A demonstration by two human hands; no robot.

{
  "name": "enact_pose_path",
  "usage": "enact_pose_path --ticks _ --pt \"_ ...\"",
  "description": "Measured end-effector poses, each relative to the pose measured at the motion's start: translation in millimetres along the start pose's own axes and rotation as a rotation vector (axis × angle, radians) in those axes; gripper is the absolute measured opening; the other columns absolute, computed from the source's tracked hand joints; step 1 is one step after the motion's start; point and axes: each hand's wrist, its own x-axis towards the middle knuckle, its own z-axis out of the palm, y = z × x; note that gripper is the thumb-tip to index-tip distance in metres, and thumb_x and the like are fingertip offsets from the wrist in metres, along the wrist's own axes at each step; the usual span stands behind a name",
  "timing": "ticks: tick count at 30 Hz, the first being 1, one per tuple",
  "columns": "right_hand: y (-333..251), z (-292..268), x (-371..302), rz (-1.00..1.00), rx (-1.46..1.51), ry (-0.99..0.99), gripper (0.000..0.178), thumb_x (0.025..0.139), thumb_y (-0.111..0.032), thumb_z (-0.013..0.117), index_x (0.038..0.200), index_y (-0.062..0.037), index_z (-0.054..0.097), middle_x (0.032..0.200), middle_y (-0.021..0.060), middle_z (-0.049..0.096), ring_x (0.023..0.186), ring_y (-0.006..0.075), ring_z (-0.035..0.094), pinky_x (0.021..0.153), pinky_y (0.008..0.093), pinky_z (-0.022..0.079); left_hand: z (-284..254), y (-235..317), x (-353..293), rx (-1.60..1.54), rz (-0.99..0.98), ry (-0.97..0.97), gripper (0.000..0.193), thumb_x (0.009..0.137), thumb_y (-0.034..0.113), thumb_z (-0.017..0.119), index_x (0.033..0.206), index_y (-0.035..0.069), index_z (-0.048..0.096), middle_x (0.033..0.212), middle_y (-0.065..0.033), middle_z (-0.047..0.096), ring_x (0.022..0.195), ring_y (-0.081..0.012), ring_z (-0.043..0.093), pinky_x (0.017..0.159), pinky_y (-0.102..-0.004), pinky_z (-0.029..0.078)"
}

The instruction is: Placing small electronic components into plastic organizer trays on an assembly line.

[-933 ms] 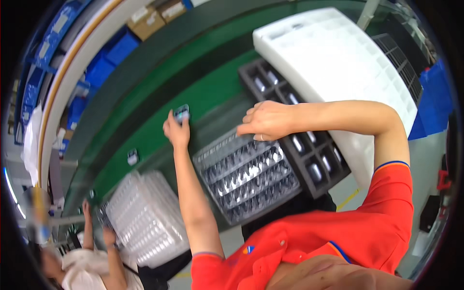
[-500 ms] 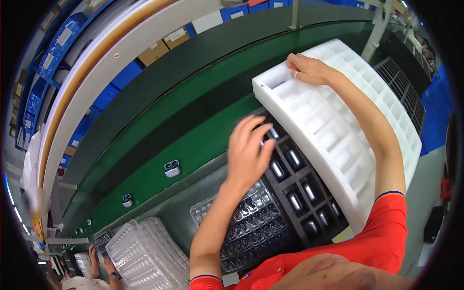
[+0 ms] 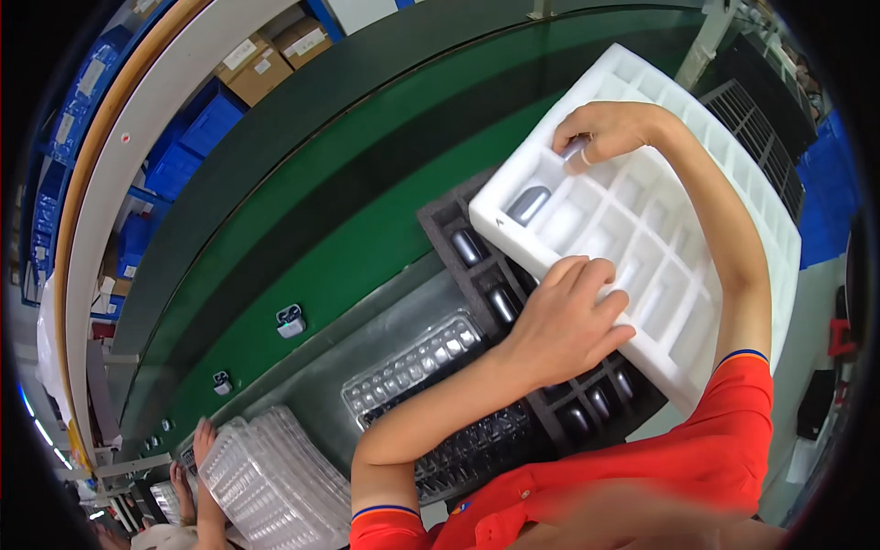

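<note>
My right hand (image 3: 610, 133) reaches into the far-left part of a white foam tray (image 3: 513, 247). Its fingers pinch a dark glossy rounded case (image 3: 575, 149) in a compartment there. Another dark case (image 3: 529, 205) lies in the corner compartment beside it. My left hand (image 3: 568, 316) touches the tray's near wall, its fingers bent but apart, with nothing visible in them. Beneath it is a black foam tray (image 3: 449, 213) with several dark glossy cases in its slots; hand and white tray hide part of it.
Clear plastic trays (image 3: 408, 367) lie left of the black foam; a stack of them (image 3: 275, 467) stands farther left. Open earphone cases (image 3: 291, 321) sit on the green conveyor belt (image 3: 367, 220). Another person's hand (image 3: 203, 440) is at lower left. Blue bins (image 3: 206, 124) line the shelf.
My left hand has moved right and nearer, from above the black foam to the white tray's wall. A dark case now shows in the corner compartment, and another in my right hand.
</note>
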Motion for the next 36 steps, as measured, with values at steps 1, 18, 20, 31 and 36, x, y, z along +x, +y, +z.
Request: enact_pose_path --ticks 1,18,20,31,36 --pt "-1 5 -7 -0.012 0.026 -0.008 0.031 0.079 -0.016 0.066 0.107 -0.0022 0.069 0.098 0.0107 0.068 0.088 0.0236 0.061 0.080 0.0337 0.046 -4 3 2 -0.075 -0.035 0.012 0.024 0.080 0.020 0.073 0.096 0.004 0.063 0.106 -0.0117 0.057 0.099 -0.0339 0.057 0.090 -0.0446 0.046" --pt "-12 19 -20 -0.132 -0.138 0.051 0.029 0.081 -0.009 0.066 0.109 -0.0030 0.070 0.106 0.0131 0.068 0.097 0.0261 0.062 0.088 0.0352 0.049 -45 -38 84 0.613 -0.569 -0.847 0.042 0.074 0.010 0.064 0.116 0.010 0.072 0.115 -0.0162 0.070 0.106 -0.0314 0.067 0.089 -0.0390 0.054" --pt "-11 23 -14 -0.209 -0.132 0.091 0.027 0.083 -0.013 0.065 0.107 -0.0018 0.069 0.102 0.0148 0.069 0.095 0.0276 0.064 0.085 0.0368 0.050 -37 -68 94 0.656 -0.668 -1.144 0.058 0.070 0.006 0.061 0.127 0.016 0.063 0.120 -0.0137 0.066 0.110 -0.0301 0.062 0.091 -0.0407 0.051" --pt "-66 60 -158 -0.031 0.801 0.672 0.035 0.106 -0.024 0.045 0.131 -0.0029 0.059 0.082 -0.0020 0.051 0.060 0.0043 0.038 0.060 0.0217 0.035 -69 -61 69 0.597 -0.294 -0.911 0.026 0.074 0.013 0.068 0.099 0.011 0.067 0.107 -0.0132 0.064 0.100 -0.0336 0.063 0.080 -0.0414 0.052" --pt "-109 109 -219 0.058 1.040 0.592 0.041 0.106 -0.025 0.045 0.137 0.0010 0.051 0.082 -0.0006 0.051 0.061 0.0048 0.042 0.061 0.0230 0.040 -72 -51 46 0.806 -0.057 -0.467 0.022 0.085 0.026 0.070 0.098 0.009 0.067 0.108 -0.0147 0.062 0.098 -0.0330 0.066 0.080 -0.0446 0.055"
